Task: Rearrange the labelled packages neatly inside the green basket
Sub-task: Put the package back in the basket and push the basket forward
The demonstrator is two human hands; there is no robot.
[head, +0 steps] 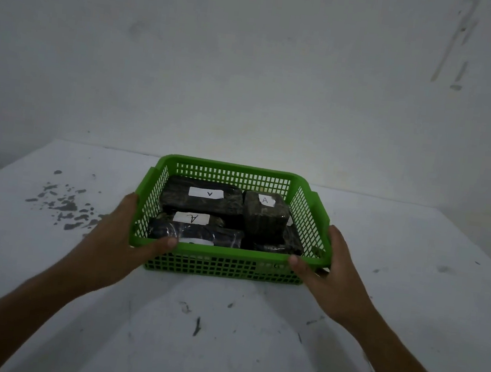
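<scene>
Left hand [127,233] clamped on the near-left corner of the green basket [233,172], thumb hooked over the front rim, fingers wrapped down the outer side wall; right hand [325,268] mirroring it on the near-right corner, thumb on the rim, fingers out of sight along the wall. Between the two hands, inside the basket: a long dark package [202,197] labelled A lying flat toward the far wall, a shorter block [265,216] also labelled A beyond the right thumb, a third labelled parcel [192,219] partly under a dark wrapped bundle [195,232] just past the left thumb, and another dark package [277,247] wedged near the front-right — label not visible. Basket resting on the stained white table [219,337], plain wall beyond.

Judged as steadying or squaring up the basket. To do it well: keep it flat on the table, even pressure from both sides, no tilt — stacked parcels near the front likely to slide. Then free one hand for the overlapping packages, labels turned upward.
</scene>
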